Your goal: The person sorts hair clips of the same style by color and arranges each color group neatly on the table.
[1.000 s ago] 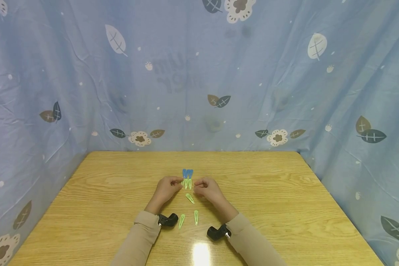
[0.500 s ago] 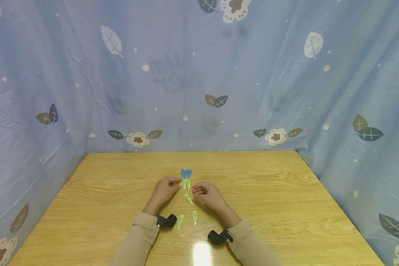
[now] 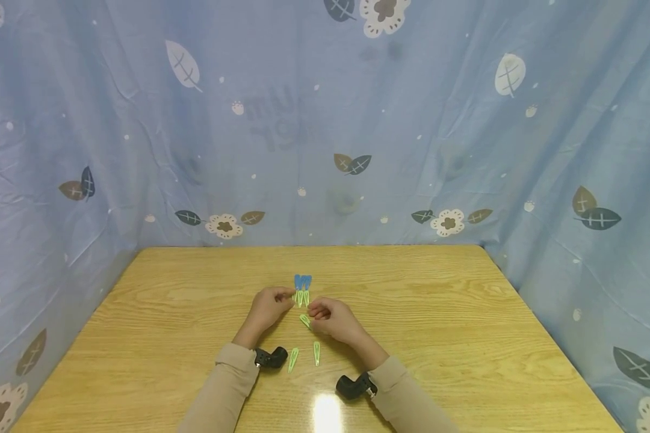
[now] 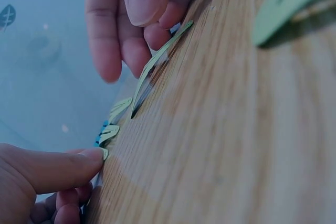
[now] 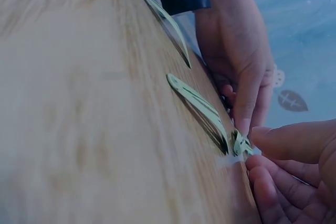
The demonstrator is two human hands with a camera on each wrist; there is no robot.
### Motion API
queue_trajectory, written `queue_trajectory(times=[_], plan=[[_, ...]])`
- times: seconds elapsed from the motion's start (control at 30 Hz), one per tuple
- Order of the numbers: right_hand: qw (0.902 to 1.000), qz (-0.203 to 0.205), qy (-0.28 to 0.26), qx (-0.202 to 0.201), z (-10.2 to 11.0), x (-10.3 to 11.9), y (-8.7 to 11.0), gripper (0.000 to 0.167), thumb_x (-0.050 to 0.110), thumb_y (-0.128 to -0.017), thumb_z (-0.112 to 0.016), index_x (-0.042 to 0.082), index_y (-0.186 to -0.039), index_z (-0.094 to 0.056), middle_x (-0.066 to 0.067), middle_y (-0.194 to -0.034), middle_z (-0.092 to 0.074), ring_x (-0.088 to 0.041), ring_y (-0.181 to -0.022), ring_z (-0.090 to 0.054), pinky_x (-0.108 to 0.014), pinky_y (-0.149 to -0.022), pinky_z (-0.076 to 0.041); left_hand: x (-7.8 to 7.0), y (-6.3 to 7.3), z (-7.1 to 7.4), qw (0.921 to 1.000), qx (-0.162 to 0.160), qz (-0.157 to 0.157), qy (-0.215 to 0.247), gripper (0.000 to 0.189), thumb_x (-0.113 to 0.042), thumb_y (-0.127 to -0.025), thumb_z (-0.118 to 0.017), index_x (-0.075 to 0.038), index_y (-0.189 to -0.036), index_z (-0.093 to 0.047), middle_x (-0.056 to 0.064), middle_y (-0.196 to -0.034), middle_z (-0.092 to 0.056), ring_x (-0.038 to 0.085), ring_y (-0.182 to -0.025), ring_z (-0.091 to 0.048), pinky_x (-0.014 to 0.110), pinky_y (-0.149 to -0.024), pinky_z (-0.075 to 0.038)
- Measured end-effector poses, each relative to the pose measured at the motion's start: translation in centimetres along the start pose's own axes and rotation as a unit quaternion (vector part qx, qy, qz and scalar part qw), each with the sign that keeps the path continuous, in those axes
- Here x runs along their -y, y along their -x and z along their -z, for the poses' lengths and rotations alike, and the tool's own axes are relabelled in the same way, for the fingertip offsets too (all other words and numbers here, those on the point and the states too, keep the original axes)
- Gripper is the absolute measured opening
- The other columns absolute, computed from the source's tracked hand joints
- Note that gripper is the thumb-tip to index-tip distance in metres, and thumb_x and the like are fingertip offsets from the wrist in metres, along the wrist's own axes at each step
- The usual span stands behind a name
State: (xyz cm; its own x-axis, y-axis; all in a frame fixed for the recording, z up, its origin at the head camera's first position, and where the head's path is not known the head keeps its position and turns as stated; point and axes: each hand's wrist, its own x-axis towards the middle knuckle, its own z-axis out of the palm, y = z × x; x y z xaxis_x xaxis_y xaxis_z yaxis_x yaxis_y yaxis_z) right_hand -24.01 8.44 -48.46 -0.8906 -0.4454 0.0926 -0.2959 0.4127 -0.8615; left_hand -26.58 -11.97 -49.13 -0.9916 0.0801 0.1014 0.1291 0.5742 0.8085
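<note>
Blue snap hair clips (image 3: 303, 281) lie in a row on the table, with green snap hair clips (image 3: 306, 297) lined up just below them. My left hand (image 3: 268, 308) pinches the leftmost green clip (image 4: 105, 153) between thumb and fingers, at the left end of the row. A slanted green clip (image 3: 304, 320) lies below the row. My right hand (image 3: 333, 319) hovers at its lower end, fingers loosely bent and holding nothing. In the left wrist view the right fingertips are right by that clip.
Two more green clips, a left one (image 3: 294, 359) and a right one (image 3: 316, 353), lie nearer on the wooden table (image 3: 439, 313) between the forearms. Black wrist cameras (image 3: 271, 358) sit on both wrists. A blue patterned curtain (image 3: 314, 198) hangs behind.
My right hand has dropped from beside the green row to the slanted clip, now covering its lower end. My left hand stays at the leftmost green clip.
</note>
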Motion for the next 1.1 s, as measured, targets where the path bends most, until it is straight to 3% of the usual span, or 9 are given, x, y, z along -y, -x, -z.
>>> queue_trajectory(times=[0.27, 0.63, 0.93, 1.1], plan=[[0.9982, 0.008, 0.057, 0.019, -0.3, 1.2, -0.5, 0.033, 0.006, -0.080, -0.073, 0.000, -0.111, -0.064, -0.005, -0.095, -0.064, -0.011, -0.083, -0.058, -0.021, -0.073, -0.049, 0.1, -0.1, 0.0, 1.0000, 0.001, 0.000, 0.000, 0.026, -0.012, -0.083, -0.069, -0.010, -0.110, -0.072, 0.000, -0.079, -0.060, 0.013, -0.069, -0.049, 0.027, -0.061, -0.041], [0.9911, 0.008, 0.133, 0.007, -1.0, 2.2, -0.9, 0.027, -0.003, -0.078, -0.070, 0.000, -0.104, -0.067, -0.005, -0.089, -0.063, -0.012, -0.079, -0.057, -0.022, -0.070, -0.048, -0.1, 0.1, 0.1, 1.0000, 0.007, 0.002, 0.005, 0.026, -0.012, -0.084, -0.069, -0.011, -0.110, -0.072, 0.001, -0.080, -0.060, 0.014, -0.069, -0.048, 0.028, -0.061, -0.040], [0.9916, 0.005, 0.129, 0.006, -1.1, 2.4, -0.8, 0.025, -0.004, -0.077, -0.067, 0.001, -0.101, -0.069, -0.004, -0.082, -0.062, -0.010, -0.073, -0.053, -0.020, -0.062, -0.046, -0.1, 0.2, 0.2, 1.0000, 0.009, -0.004, -0.002, 0.026, -0.012, -0.085, -0.069, -0.009, -0.110, -0.072, 0.002, -0.079, -0.059, 0.014, -0.068, -0.047, 0.028, -0.060, -0.039], [0.9962, -0.004, 0.087, 0.000, -0.9, 2.0, -0.8, 0.025, -0.005, -0.078, -0.065, 0.000, -0.101, -0.069, -0.005, -0.081, -0.062, -0.009, -0.069, -0.051, -0.019, -0.057, -0.043, -0.3, 0.2, 0.3, 0.9999, 0.010, 0.004, 0.001, 0.026, -0.012, -0.085, -0.069, -0.010, -0.111, -0.072, 0.002, -0.080, -0.059, 0.014, -0.069, -0.048, 0.028, -0.061, -0.040]])
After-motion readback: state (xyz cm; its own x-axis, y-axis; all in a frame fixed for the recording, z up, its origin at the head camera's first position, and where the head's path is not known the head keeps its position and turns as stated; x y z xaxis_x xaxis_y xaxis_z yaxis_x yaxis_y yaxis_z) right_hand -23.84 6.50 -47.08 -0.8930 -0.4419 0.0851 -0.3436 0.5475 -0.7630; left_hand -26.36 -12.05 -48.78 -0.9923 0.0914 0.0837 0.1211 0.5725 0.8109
